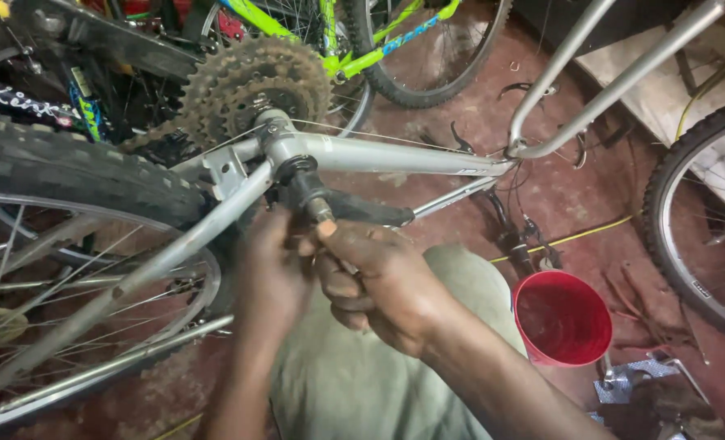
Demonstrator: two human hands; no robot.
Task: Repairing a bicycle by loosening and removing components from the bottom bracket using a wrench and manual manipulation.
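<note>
kneeling close under the view, a knee in pale green cloth (362, 367) fills the bottom of the picture, with both forearms rising from it. the right hand (379, 281) has its fingers curled shut around a small tool, mostly hidden in the fist, and its thumb tip presses at the end of the dark crank axle stub (309, 195). the left hand (273, 273) sits just beside it, touching it, fingers bent up toward the same stub; whether they grip anything cannot be told, since the right hand covers them.

just right of the knee a red plastic cup (562, 318) stands on the floor, tilted slightly; its inside looks dark red and nothing can be made out in it. beside the cup lies a small grey metal bracket (635, 375).

above the hands the silver bike frame (395, 155) lies upside down, the stub sticking out of its bottom bracket where the tubes meet. a black crank arm (370, 212) lies behind the fingers. left of that, the knobby rear tyre (69, 171) and its spokes fill the edge.

farther back the rusty chainrings (248, 85) sit on the far side of the frame. on the reddish floor (558, 187) a yellow cable (574, 236) runs, and another wheel (696, 220) stands at right. a bright green bike (354, 41) leans at the very back.
</note>
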